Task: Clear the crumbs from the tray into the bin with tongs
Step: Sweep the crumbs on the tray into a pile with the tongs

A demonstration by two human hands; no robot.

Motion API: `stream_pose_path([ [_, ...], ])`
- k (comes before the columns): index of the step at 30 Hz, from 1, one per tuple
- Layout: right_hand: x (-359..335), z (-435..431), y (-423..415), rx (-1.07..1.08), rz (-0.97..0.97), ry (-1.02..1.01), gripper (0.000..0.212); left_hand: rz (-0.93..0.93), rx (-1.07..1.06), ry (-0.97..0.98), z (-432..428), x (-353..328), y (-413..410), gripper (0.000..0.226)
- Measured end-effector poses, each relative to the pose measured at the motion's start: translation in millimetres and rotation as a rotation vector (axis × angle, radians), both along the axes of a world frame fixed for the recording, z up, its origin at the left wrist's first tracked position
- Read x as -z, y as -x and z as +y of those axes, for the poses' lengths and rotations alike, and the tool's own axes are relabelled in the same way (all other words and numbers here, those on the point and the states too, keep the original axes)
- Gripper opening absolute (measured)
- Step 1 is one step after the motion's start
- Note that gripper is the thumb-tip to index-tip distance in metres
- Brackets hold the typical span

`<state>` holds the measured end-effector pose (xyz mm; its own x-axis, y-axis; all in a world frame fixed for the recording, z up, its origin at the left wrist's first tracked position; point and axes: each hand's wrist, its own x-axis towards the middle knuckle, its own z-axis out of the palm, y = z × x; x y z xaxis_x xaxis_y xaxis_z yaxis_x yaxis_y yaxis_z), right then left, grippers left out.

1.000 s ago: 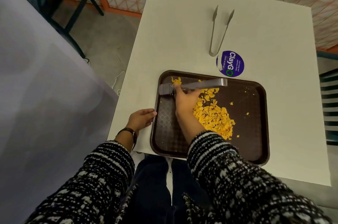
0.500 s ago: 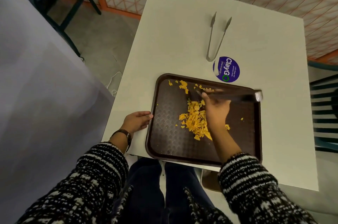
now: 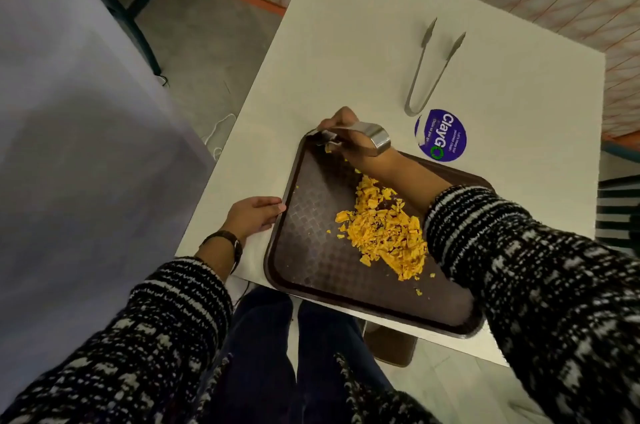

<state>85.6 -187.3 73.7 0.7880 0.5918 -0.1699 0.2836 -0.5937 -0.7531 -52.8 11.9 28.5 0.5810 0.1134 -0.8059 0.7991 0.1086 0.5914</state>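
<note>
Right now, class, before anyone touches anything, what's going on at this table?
A person seated at the white table is working over a brown tray. Their right hand holds metal tongs at the tray's far left corner, tips down by a few stray bits. The left hand touches the tray's left edge with straight fingers. Most of the yellow crumbs lie heaped mid-tray. A spare pair of tongs lies on the table beside a purple sticker. No bin shows.

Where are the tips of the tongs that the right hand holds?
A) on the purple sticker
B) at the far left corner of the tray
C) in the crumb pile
B: the right hand holds the tongs with their tips at the far left corner of the tray, apart from the crumb pile.
</note>
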Motion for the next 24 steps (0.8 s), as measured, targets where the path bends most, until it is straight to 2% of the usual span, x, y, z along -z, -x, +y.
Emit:
stream_pose_path([
  [3, 2, -11, 0, -0.050, -0.008, -0.089, 0.015, -0.013, -0.017, -0.027, -2, 1, 3, 0.035],
  [6, 4, -22, 8, -0.047, -0.034, -0.083, 0.015, -0.009, -0.047, -0.034, -4, 1, 3, 0.035],
  [10, 15, -45, 23, 0.017, -0.001, -0.091, 0.022, -0.005, -0.069, -0.055, -10, -1, 4, 0.035],
  [14, 12, -78, 47, 0.060, -0.042, -0.156, 0.043, 0.001, -0.121, -0.047, -13, -3, 5, 0.036],
  [17, 9, -99, 61, 0.094, -0.022, -0.168, 0.039, 0.008, -0.127, -0.063, -15, -3, 5, 0.038],
  [18, 8, -104, 63, 0.105, -0.033, -0.201, 0.045, 0.008, -0.124, -0.070, -15, -3, 4, 0.039],
  [20, 6, -103, 61, 0.114, -0.085, -0.262, 0.057, 0.006, -0.120, -0.075, -16, -5, 4, 0.039],
  [24, 11, -71, 37, 0.138, -0.071, -0.345, 0.061, 0.004, -0.107, -0.090, -17, -6, 4, 0.040],
])
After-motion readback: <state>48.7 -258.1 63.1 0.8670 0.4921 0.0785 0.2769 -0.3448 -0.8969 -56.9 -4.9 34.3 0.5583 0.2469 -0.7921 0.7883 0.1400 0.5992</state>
